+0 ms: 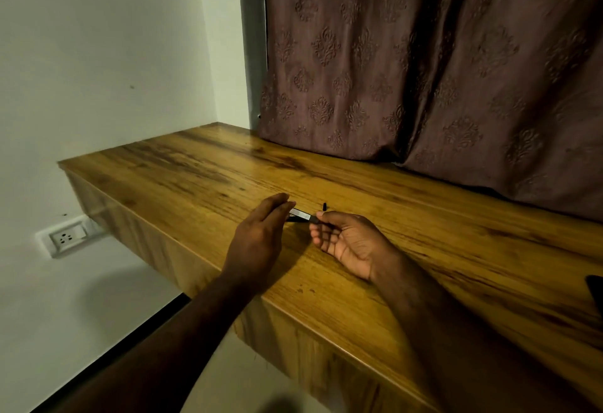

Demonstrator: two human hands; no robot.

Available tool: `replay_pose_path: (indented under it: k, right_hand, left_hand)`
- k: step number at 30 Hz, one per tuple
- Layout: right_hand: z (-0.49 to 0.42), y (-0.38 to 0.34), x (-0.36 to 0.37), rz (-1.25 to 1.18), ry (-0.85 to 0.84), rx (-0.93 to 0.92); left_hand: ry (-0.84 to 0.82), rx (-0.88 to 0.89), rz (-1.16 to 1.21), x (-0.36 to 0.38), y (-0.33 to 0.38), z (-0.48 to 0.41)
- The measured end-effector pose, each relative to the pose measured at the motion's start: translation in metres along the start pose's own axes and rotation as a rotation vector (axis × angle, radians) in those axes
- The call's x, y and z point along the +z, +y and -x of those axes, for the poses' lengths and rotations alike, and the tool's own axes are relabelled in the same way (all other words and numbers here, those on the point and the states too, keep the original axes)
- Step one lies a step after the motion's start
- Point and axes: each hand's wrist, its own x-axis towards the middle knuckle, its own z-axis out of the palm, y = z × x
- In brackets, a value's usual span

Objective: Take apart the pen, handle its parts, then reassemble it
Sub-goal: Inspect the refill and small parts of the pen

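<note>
Setting: wall-mounted wooden desktop [202,164] with golden-brown grain, fixed into a white-walled corner. A brown curtain with embossed floral motifs [424,63] hangs behind it, its hem resting on the back of the top. A white wall socket plate [67,238] sits below the desktop's left end. A dark object [595,288] is cut off by the frame at the far right, so its identity cannot be told.

Task item: slim pen with a silvery-white section and a black end [301,215], lying roughly level between the two hands. It is held just over the near-middle of the desktop, with a thin shadow beneath it.

Right hand [349,242]: palm turned up, forearm lying across the desktop. Thumb and forefinger pinch the pen's black end; the other fingers are loosely curled and hold nothing.

Left hand [259,236]: back toward the camera, fingers nearly straight and held together. The fingertips [288,206] meet the pen's silvery end. Cannot tell whether they grip it or only touch it, because the hand hides the contact.

Loose item: small black cylindrical piece [324,207], on the desktop just beyond the right thumb tip. It is apart from the pen and untouched by either hand.
</note>
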Motion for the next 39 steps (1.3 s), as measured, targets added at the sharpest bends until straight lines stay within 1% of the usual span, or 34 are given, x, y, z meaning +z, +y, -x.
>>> replay_pose_path:
  k: [10,15,25,29,35,39]
  right_hand:
    - [-0.001,0.000,0.001,-0.010,0.005,-0.037]
    - [-0.001,0.000,0.001,-0.009,0.014,-0.032]
    - [-0.001,0.000,0.002,-0.033,-0.005,-0.021]
    - [0.001,0.000,0.003,-0.021,-0.020,-0.021]
    - [0.001,-0.001,0.000,-0.024,-0.001,-0.041]
    - [0.000,0.000,0.000,-0.011,0.018,-0.054]
  left_hand:
    - [0.012,-0.043,0.033,0.000,0.003,-0.001]
    - [0.024,0.019,-0.014,0.002,-0.001,-0.001]
    - [0.031,0.055,0.040,0.000,-0.004,0.001]
    - [0.006,0.056,0.042,-0.002,-0.002,0.000]
    - [-0.074,0.055,0.066,-0.002,0.002,-0.002]
    - [-0.109,0.012,0.087,-0.001,0.004,-0.002]
